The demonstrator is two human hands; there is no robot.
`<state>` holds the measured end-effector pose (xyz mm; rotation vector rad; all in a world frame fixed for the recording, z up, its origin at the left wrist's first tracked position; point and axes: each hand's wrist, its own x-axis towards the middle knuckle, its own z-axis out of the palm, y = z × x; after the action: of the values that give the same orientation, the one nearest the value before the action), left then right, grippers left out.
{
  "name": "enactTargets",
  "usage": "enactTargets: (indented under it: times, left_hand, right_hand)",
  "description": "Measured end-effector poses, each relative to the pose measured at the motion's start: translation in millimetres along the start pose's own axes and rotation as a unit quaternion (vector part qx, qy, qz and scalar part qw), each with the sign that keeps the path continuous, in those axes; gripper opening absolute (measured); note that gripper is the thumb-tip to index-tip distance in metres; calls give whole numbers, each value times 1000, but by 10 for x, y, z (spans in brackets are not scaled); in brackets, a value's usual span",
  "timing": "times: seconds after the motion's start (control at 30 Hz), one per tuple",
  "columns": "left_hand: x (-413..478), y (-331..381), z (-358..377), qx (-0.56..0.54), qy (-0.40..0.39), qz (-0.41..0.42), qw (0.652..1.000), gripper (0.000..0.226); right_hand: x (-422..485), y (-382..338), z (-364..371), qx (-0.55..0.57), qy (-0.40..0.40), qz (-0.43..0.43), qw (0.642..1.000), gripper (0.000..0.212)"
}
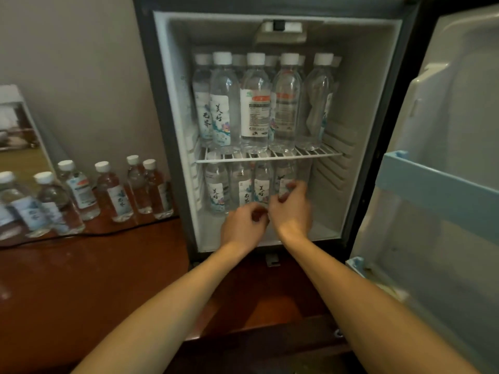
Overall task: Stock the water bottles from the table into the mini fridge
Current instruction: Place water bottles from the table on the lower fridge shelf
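Watching the head feed: the mini fridge (172, 103) is standing open on the tabletop (81, 279), with its door (445, 157) swinging out to the right. Both hands are reaching into the lower compartment, side by side and nearly touching. The right hand (291, 211) is wrapping its fingers round the rightmost lower bottle (285, 175), which is standing upright at the right end of the lower row (217, 190), just under the wire shelf (318, 152). The left hand (243, 228) is hovering in front of the middle of that row with its fingers curling in. It's blurring, so I can't tell whether it's holding anything. The upper bottles (255, 103) are filling the wire shelf, packed upright front and back. The remaining bottles (113, 193) are standing upright in a loose cluster on the tabletop to the left of the mini fridge, against the far wall.
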<state>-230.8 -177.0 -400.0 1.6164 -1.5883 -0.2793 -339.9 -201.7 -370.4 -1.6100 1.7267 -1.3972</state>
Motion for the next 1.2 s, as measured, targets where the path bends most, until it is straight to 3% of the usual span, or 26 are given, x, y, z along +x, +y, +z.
enactTargets:
  times: [0.2,0.43,0.73,0.9,1.03,1.2]
  left_hand:
    - [-466,-253,-769,21,78,-42,996,16]
    - [-1066,-865,-1691,48,172,-98,979,14]
    - [-1657,-1952,-2746,61,294,-250,920,37]
    - [-1789,-2547,-3136,4,345,-322,882,56]
    - [-1765,-3034,-3384,-33,368,-357,858,64]
    - [-1606,-3525,-3644,-24,374,-357,856,68]
  right_hand:
    - [-646,-478,162,42,-47,-127,990,18]
    - [-1461,-1090,778,109,-153,-223,957,14]
    - [-2209,-1701,1861,102,-334,-229,909,22]
    - [-2470,-1962,2477,104,-404,-233,878,29]
    - [-2605,-2088,2983,93,-438,-237,862,38]
    - [-2692,-2261,3580,103,-463,-239,847,52]
